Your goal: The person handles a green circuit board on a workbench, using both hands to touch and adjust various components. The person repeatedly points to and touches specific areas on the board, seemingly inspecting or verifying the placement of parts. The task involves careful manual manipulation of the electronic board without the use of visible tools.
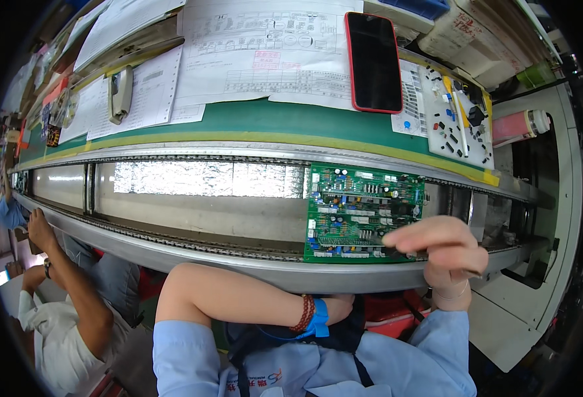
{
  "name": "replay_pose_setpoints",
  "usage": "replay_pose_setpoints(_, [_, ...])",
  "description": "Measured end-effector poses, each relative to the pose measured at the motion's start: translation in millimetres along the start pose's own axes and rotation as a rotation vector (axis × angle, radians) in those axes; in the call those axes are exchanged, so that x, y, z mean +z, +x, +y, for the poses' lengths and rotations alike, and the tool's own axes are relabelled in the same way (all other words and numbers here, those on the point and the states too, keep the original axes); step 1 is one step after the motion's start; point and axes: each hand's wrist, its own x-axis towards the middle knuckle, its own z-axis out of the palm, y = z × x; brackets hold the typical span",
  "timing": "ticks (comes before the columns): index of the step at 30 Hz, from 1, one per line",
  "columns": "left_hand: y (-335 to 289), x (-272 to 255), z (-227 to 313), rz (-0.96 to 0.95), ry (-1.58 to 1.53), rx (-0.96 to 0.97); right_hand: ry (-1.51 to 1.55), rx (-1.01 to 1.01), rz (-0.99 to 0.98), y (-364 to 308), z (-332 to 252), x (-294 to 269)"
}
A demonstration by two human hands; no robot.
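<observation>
A green circuit board (314, 248) packed with small components lies across the conveyor rails in front of me. Over its near right corner hovers my right hand (447, 248), fingers bent and drawn together, the fingertips close above the components. Whatever may be between those fingertips is too small to make out. My left forearm lies folded across my body, wearing a red braided bracelet and a blue wrist strap (319, 321). My left hand (340, 308) rests below the rail's near edge, its fingers hidden from view.
Beyond the conveyor (238, 147) a green bench (258, 122) carries printed sheets (271, 59), a red-edged phone (375, 63) and a beige device (119, 96). A white tray (447, 126) holds loose components and tweezers-like tools. A pink bottle (520, 126) lies at right; a co-worker (66, 317) sits at left.
</observation>
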Motion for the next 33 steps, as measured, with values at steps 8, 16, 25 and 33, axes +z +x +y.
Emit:
replay_pose_setpoints(8, [4.3, 1.1, 1.1, -0.002, 0.014, -0.015, -0.001, -0.018, 0.429, 0.4, -9.4, -1.6])
replay_pose_setpoints(16, [7.5, 13.6, 8.6, -0.049, 0.067, -0.021, -0.141, -0.078, 0.477, -7.5, 6.2, -12.5])
replay_pose_setpoints(25, [0.1, 2.1, -0.1, 0.008, 0.003, -0.032, -0.130, -0.079, 0.487, -1.4, 16.7, -13.9])
replay_pose_setpoints(33, [-2.1, 0.1, -4.8, 0.027, -0.040, -0.043, -0.142, -0.116, 0.464, -2.2, 17.6, -15.0])
